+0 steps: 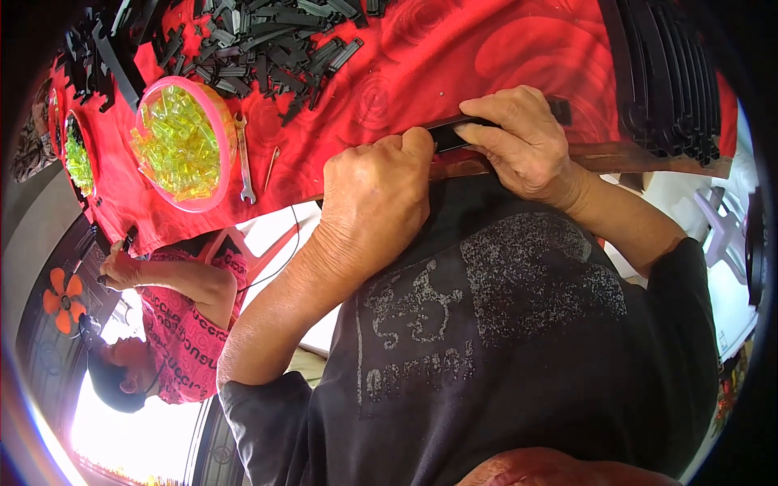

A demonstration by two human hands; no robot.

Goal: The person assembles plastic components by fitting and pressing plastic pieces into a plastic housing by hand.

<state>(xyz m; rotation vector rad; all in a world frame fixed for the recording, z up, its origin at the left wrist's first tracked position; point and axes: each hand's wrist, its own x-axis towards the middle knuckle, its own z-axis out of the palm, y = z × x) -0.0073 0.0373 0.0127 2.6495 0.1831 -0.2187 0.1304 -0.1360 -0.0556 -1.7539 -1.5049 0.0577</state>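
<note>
A narrow black plastic strip (pixel 448 138) lies along the near edge of the red-covered table, between my hands. My left hand (pixel 373 190) is closed around its left part, the thumb on top and the fingers hidden beneath. Pinched in the thumb and fingers of my right hand (pixel 523 138) is the strip's middle. A dark end shows past the right knuckles, though I cannot tell whether it belongs to the same piece.
To the left, a pink bowl (pixel 219 121) holds clear yellow-green plastic pieces, beside a wrench (pixel 244 162) and a thin pointed tool (pixel 272 168). Small black parts (pixel 275 49) are heaped behind. Long black strips (pixel 668 81) stand at right. A co-worker (pixel 186 324) sits at left.
</note>
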